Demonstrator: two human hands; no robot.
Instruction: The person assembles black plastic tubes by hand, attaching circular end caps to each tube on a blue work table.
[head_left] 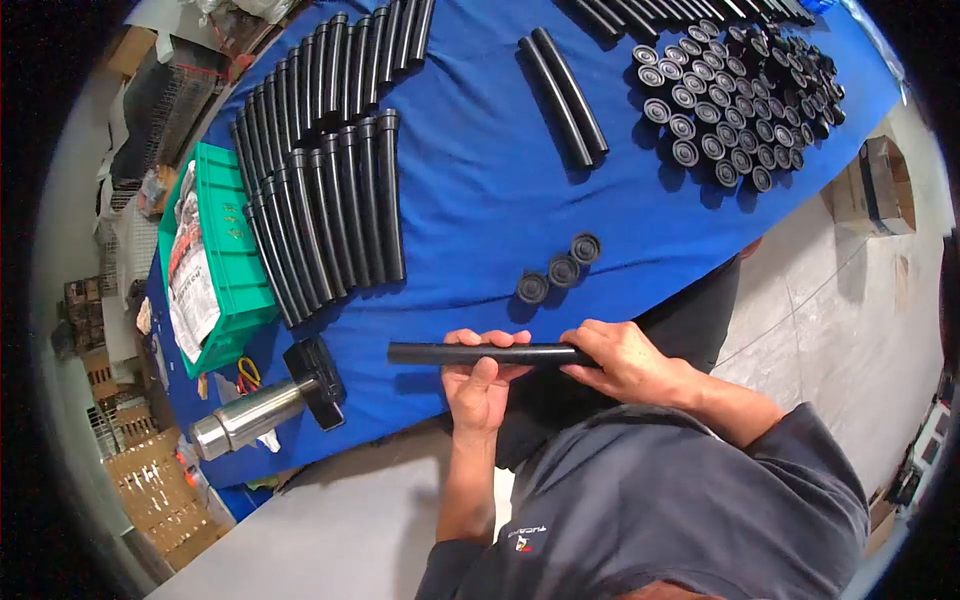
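Note:
A black tube (425, 353) lies level across both my hands, just in front of the table's near edge. My left hand (478, 390) wraps round its middle, thumb on the near side and fingertips on the far side. At the tube's right end my right hand (622, 355) grips it between thumb and fingers, and that end is hidden. Three round black caps (563, 270) with ringed faces sit in a slanting row on the blue cloth beyond my hands. Farther back, two loose black tubes (565, 95) lie side by side.
Rows of black tubes with collared ends (345, 205) fill the cloth's left side. Many round caps (720, 110) cluster at the right, near more tubes (680, 12). A green crate (235, 255) with newspaper and a steel cylinder with a black head (250, 415) stand at the left.

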